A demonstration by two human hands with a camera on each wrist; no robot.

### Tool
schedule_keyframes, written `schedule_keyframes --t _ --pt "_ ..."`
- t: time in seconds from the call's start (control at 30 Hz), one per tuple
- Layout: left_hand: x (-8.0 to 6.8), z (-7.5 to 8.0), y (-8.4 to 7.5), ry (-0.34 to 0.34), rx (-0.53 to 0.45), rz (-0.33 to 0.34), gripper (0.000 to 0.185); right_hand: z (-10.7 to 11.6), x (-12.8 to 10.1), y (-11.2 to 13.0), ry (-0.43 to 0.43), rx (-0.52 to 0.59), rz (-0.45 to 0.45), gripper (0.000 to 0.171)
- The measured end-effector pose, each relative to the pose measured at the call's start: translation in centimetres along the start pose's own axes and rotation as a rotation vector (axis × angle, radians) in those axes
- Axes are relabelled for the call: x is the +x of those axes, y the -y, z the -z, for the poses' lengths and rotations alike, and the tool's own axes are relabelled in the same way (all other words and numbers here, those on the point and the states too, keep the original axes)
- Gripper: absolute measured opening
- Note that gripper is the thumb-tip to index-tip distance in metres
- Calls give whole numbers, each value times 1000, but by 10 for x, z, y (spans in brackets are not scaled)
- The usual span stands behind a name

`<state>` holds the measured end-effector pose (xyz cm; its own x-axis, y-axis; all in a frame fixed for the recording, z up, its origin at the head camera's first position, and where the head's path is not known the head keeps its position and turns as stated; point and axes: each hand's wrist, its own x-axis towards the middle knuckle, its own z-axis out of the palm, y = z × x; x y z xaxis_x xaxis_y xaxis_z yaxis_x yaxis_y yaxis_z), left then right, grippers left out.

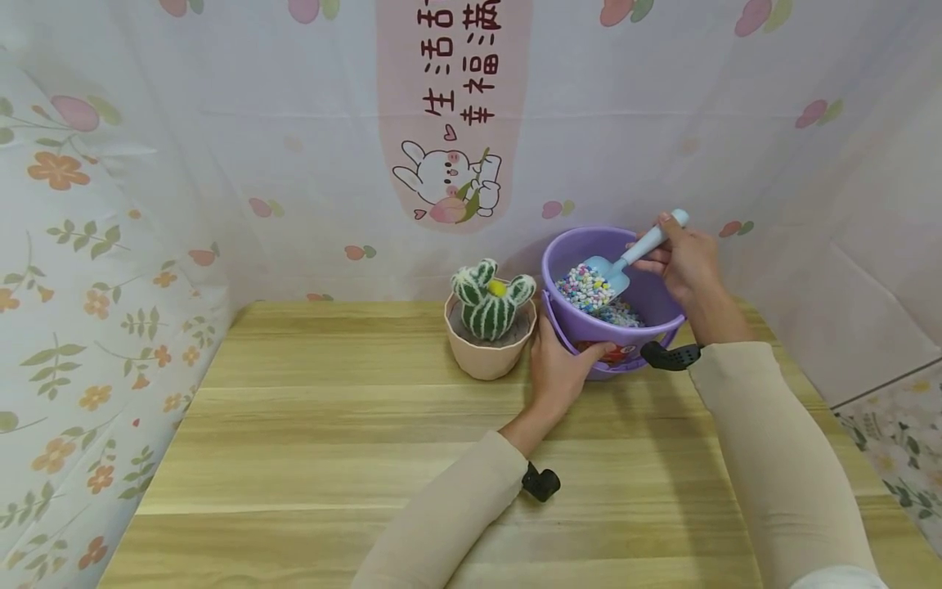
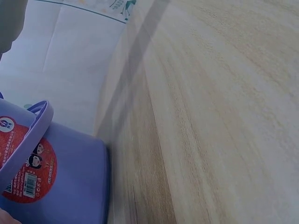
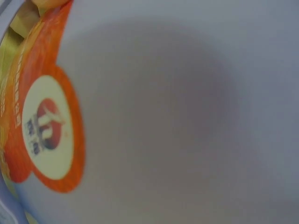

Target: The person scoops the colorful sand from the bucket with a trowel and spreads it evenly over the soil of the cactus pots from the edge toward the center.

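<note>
In the head view, my right hand grips the handle of a light blue toy shovel over the mouth of a purple bucket. Its blade dips inside the rim, beside a heap of small pastel pellets. Low on the bucket's near left side, my left hand holds the wall, thumb across the front and fingers along the left. The bucket leans slightly toward me. In the left wrist view, the bucket shows a red label and its hanging handle.
Left of the bucket, close to my left fingers, a knitted cactus stands in a pinkish pot. Both are on a wooden table. Printed cloth hangs behind the table and along its sides. The right wrist view is mostly a blurred pale surface.
</note>
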<state>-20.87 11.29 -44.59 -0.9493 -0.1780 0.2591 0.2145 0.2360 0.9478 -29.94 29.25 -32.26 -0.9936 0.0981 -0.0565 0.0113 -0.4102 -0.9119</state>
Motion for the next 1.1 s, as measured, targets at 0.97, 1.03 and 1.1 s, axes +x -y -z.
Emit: schedule_keyframes --t 0.97,1.03,1.1 --pt "-11 11 -2 59 -19 12 89 -3 -5 4 -100 136 1 29" --pt "-13 12 -3 64 -14 16 87 -3 -6 4 -104 143 4 28" --pt "-14 14 -3 69 -8 26 85 -3 -5 3 -103 156 8 27"
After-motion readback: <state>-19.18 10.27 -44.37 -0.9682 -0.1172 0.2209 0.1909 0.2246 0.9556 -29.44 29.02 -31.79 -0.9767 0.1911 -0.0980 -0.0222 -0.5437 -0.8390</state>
